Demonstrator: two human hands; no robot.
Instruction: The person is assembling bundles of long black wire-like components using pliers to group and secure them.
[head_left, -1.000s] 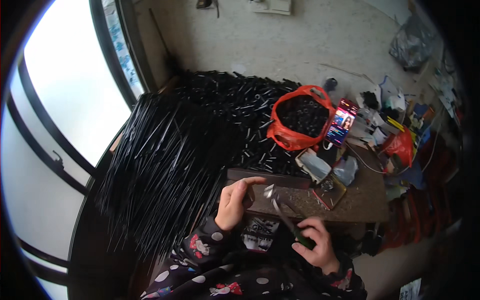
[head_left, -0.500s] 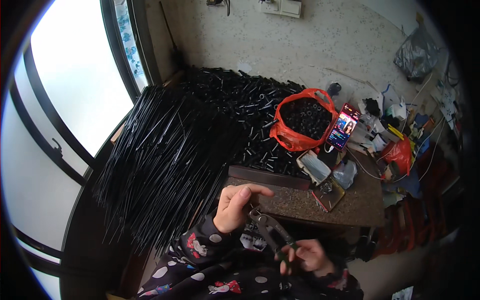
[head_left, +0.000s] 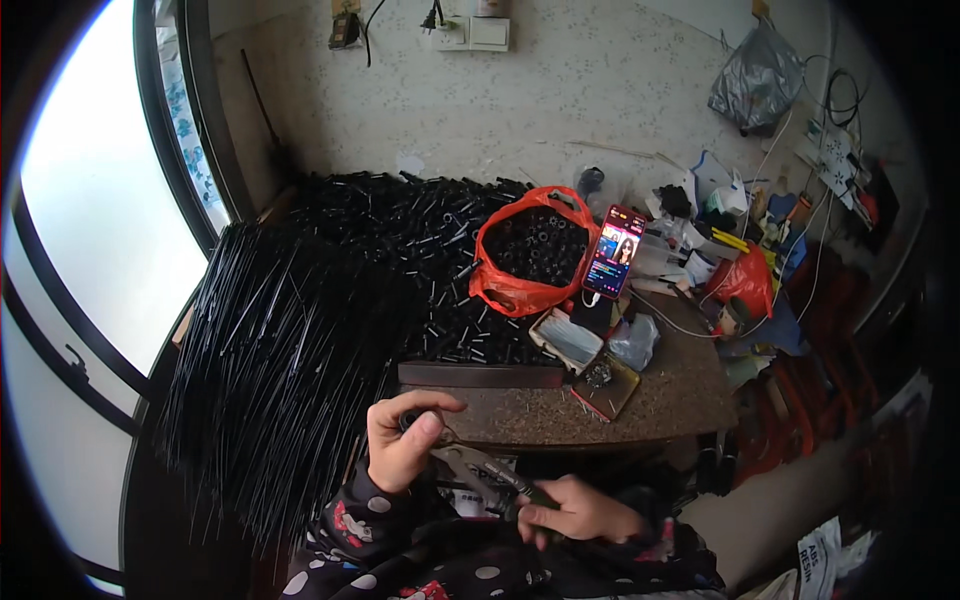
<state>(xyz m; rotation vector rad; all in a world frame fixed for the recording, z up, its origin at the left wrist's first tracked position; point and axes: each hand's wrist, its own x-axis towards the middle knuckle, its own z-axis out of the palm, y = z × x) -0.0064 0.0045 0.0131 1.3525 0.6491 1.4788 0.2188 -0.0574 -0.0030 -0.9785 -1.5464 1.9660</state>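
Note:
My left hand [head_left: 395, 450] is closed, and a small black tubular piece [head_left: 408, 419] shows between its thumb and curled forefinger. Grey pliers with dark green handles [head_left: 478, 470] slant from my right hand [head_left: 580, 508], which is wrapped around the grips. The head of the pliers lies right beside my left thumb; whether the jaws bite on anything is too small to tell. Both hands are in front of the table's near edge. Beyond them a red plastic bag [head_left: 505, 296] stands with its mouth spread, full of black tubular pieces [head_left: 540, 245].
Long thin black rods [head_left: 270, 370] lie in a thick bundle on the left. Black short tubes [head_left: 400, 220] are heaped behind. On the table [head_left: 660, 390] are a dark strip [head_left: 480, 375], a box [head_left: 568, 340], a small tray [head_left: 610, 390] and a lit phone [head_left: 612, 252]. Clutter fills the right.
The view has swung, shifting the scene leftward. The black piece now shows in my left hand. My right hand has closed further around the pliers' handles.

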